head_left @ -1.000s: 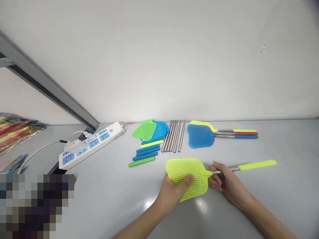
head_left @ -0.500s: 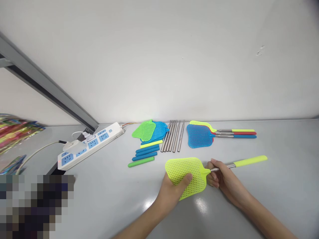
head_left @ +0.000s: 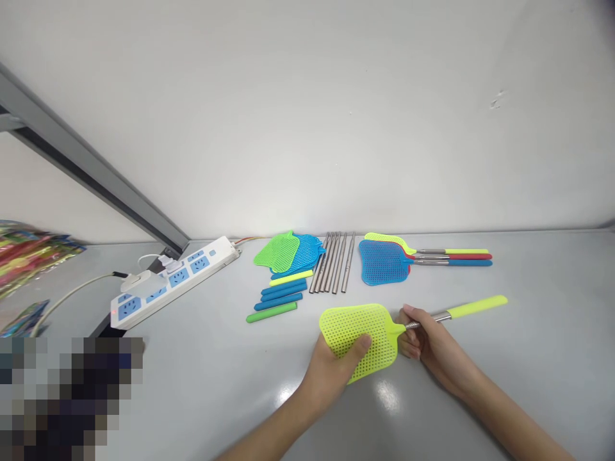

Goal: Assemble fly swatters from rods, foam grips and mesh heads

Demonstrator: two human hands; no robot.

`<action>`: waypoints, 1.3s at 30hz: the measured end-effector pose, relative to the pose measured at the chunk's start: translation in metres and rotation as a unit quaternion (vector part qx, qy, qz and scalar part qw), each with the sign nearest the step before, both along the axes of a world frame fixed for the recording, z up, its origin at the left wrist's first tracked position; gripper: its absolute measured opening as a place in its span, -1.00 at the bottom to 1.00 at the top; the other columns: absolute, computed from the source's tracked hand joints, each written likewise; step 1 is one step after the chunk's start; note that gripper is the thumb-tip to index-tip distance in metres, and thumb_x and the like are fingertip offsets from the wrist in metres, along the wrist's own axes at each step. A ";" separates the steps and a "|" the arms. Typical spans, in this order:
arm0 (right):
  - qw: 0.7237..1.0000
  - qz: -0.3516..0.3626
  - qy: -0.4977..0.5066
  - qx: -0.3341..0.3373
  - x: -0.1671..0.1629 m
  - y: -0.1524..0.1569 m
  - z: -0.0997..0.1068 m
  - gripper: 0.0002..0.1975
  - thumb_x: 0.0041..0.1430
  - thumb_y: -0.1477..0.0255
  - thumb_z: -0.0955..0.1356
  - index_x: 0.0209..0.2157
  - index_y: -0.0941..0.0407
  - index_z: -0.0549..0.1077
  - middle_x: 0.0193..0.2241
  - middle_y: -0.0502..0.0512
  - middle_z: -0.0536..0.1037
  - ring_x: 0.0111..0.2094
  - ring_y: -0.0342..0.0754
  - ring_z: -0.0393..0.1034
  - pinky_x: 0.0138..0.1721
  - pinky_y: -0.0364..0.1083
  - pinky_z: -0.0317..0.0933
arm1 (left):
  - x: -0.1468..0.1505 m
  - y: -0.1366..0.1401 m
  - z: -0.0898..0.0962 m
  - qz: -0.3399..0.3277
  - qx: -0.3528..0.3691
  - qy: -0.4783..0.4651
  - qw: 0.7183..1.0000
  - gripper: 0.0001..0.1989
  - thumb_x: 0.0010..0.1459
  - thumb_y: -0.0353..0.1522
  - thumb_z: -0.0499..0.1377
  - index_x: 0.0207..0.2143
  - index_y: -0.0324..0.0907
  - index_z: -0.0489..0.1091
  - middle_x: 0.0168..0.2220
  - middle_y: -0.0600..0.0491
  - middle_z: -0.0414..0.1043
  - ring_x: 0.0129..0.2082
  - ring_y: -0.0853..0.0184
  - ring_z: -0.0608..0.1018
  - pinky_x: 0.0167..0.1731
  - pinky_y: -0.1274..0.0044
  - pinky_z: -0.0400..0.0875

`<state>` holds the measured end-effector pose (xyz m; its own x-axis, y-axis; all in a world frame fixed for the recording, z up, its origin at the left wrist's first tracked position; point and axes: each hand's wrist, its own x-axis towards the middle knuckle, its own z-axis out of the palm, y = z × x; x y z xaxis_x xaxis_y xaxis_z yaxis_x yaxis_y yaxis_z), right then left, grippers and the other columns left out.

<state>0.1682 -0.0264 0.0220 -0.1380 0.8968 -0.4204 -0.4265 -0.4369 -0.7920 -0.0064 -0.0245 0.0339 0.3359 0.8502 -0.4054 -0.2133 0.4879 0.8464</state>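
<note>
A yellow fly swatter with a perforated head, a metal rod and a yellow grip is held over the grey table's front. My left hand is closed on the swatter's head, thumb on top and fingers hidden beneath it. My right hand is wrapped round the metal rod just beside the head's neck. Behind it lie several whole swatters, a blue swatter uppermost, with a yellow swatter and a red one partly covered.
Left of those swatters lie several metal rods, loose blue heads under a green head, and coloured grips. A white power strip with plugs stands further left, near plastic packages. A wall rises behind the table.
The yellow grip's far end has shifted slightly left and up. Both hands keep the same hold on the swatter.
</note>
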 end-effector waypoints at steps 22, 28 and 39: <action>1.000 -0.017 -0.023 0.004 -0.001 0.000 0.000 -0.58 0.06 0.24 0.29 -0.71 0.13 0.08 -0.75 -0.11 0.03 -0.68 -0.23 -0.10 -0.58 -0.12 -0.21 | -0.005 0.001 -0.014 0.035 -0.062 -0.042 0.997 -0.64 0.03 -0.19 0.16 -0.16 -0.20 0.32 -0.15 -0.09 0.44 -0.18 0.18 0.49 -0.18 0.36 0.37; 1.000 -0.009 -0.012 0.012 -0.001 0.000 0.001 -0.58 0.08 0.25 0.28 -0.72 0.13 0.10 -0.75 -0.10 0.04 -0.67 -0.22 -0.10 -0.57 -0.11 -0.22 | -0.009 0.004 -0.016 0.053 -0.091 -0.042 0.994 -0.63 0.03 -0.16 0.15 -0.18 -0.21 0.32 -0.15 -0.10 0.43 -0.17 0.18 0.48 -0.17 0.38 0.35; 1.000 -0.012 -0.004 0.010 0.000 -0.001 0.001 -0.60 0.06 0.26 0.30 -0.71 0.14 0.13 -0.73 -0.10 0.06 -0.67 -0.23 -0.09 -0.58 -0.12 -0.21 | -0.010 0.008 -0.015 0.056 -0.094 -0.096 0.989 -0.62 0.06 -0.17 0.12 -0.18 -0.28 0.38 -0.15 -0.11 0.43 -0.11 0.15 0.44 -0.14 0.42 0.31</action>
